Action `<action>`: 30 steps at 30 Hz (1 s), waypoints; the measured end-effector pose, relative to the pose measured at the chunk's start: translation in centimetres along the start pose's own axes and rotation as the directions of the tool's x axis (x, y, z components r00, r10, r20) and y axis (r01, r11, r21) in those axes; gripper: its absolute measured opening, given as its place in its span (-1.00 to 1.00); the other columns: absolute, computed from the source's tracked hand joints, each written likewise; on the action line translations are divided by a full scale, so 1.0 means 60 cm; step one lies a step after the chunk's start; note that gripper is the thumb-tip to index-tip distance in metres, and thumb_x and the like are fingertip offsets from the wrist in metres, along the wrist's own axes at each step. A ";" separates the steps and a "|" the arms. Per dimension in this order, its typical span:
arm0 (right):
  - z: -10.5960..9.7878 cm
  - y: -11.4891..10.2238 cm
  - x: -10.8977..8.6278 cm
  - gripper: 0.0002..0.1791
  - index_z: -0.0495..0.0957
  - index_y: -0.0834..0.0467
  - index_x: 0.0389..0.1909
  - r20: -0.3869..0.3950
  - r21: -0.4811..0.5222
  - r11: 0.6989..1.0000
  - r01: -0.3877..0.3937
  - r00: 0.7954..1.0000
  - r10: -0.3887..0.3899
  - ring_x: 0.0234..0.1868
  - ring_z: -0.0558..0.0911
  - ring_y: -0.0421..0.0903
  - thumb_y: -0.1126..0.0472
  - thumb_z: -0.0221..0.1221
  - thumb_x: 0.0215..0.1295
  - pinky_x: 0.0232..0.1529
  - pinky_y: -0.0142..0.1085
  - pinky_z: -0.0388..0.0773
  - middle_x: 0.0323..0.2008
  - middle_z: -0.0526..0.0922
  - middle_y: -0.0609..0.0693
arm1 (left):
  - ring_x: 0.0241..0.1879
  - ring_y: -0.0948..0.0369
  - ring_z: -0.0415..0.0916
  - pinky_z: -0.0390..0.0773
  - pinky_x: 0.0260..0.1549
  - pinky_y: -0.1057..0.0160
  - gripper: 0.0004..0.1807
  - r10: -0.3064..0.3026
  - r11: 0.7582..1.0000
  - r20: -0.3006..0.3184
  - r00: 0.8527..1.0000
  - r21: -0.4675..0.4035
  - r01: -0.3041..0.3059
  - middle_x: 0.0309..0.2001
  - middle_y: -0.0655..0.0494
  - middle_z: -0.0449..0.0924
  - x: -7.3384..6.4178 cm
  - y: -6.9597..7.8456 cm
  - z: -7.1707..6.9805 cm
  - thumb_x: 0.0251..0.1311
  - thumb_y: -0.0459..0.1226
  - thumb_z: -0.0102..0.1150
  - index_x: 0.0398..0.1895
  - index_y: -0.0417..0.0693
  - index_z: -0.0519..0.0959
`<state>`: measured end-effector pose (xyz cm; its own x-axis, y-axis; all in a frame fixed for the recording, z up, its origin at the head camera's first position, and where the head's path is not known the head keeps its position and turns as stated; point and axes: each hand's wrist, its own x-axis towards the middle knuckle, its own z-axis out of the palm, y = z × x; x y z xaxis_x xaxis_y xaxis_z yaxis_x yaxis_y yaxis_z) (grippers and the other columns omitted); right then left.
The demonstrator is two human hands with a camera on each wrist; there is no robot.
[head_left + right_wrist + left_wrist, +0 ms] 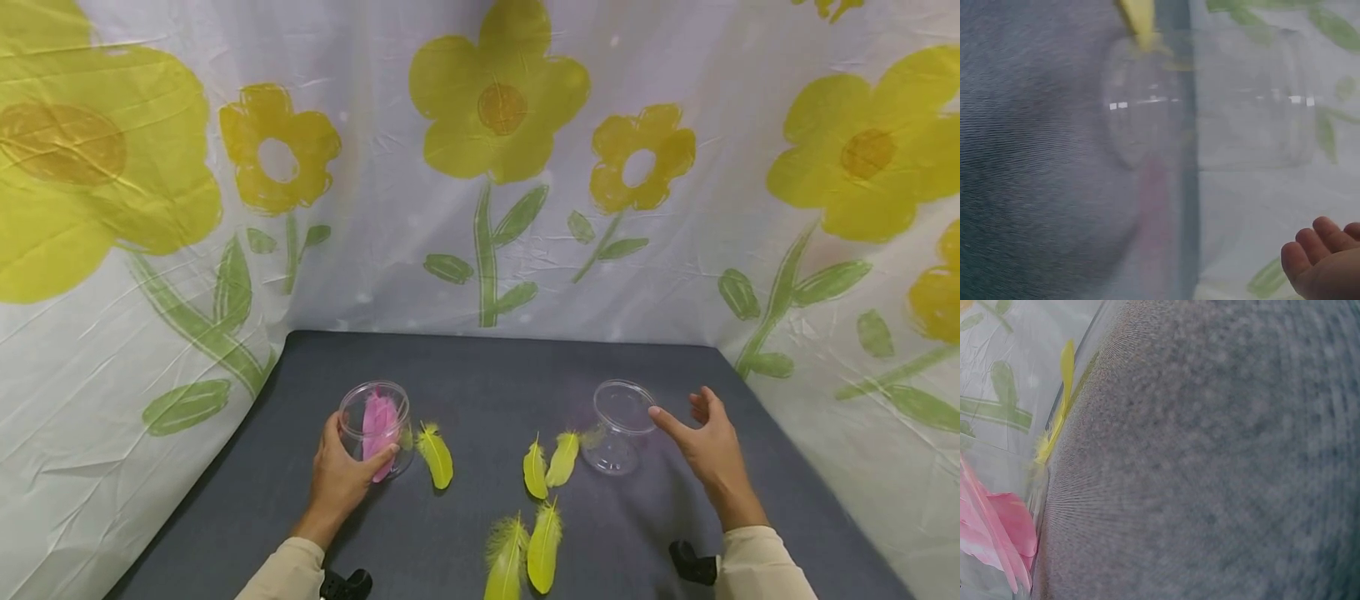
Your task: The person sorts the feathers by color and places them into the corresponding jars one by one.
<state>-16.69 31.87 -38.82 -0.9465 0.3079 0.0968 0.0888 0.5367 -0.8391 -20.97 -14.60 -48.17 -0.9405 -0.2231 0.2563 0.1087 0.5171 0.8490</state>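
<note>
My left hand (341,479) grips a transparent jar (375,390) on the left of the table, thumb across its near side and fingers round the far left. Pink feathers (381,421) stand inside that jar, and show in the left wrist view too. To the right stands a second transparent jar (611,457) with no feathers visible in it. My right hand (708,446) is beside it, fingers spread and thumb tip overlapping the jar's rim in the head view. In the right wrist view the fingers (1316,250) appear apart from the jar (1247,100).
One yellow feather (437,457) lies just right of the left jar. Several more yellow feathers (544,546) lie between the jars and toward the front. A blurred pink streak (1155,219) shows beside the right jar. Flowered cloth (360,275) surrounds the dark table (480,375).
</note>
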 end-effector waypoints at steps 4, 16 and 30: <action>0.016 0.017 0.007 0.26 -0.38 0.25 0.50 0.049 0.000 1.000 -0.021 0.999 0.021 0.43 -0.01 0.27 -0.25 0.26 0.16 0.25 0.24 0.06 0.46 -0.07 0.30 | 0.28 -0.24 0.16 0.17 0.17 -0.27 0.11 0.002 1.000 -0.008 1.000 0.010 -0.002 0.30 -0.30 0.19 0.000 -0.002 0.000 -0.12 -0.03 0.54 0.38 -0.26 0.06; 0.056 0.041 0.018 0.35 -0.39 0.25 0.50 0.090 0.026 0.998 -0.054 0.995 0.051 0.43 -0.03 0.25 -0.19 0.39 0.05 0.29 0.18 0.02 0.46 -0.09 0.30 | 0.26 -0.26 0.18 0.19 0.15 -0.29 0.14 -0.002 1.000 -0.020 1.000 0.023 0.002 0.29 -0.35 0.20 0.001 -0.001 0.000 -0.15 -0.01 0.55 0.39 -0.28 0.05; 0.083 0.059 0.027 0.35 -0.38 0.27 0.49 0.105 0.044 0.999 -0.007 0.994 0.002 0.41 0.01 0.28 -0.12 0.42 0.03 0.30 0.16 0.03 0.43 -0.09 0.39 | 0.27 -0.27 0.17 0.17 0.16 -0.28 0.14 -0.016 0.999 -0.011 1.000 0.029 0.016 0.30 -0.35 0.18 0.001 0.000 -0.001 -0.13 -0.01 0.54 0.40 -0.27 0.04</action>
<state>-19.42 30.37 -44.32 -0.9736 0.2249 0.0382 0.0816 0.4996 -0.8624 -21.01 -14.66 -48.13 -0.9385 -0.2405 0.2476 0.0840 0.5368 0.8395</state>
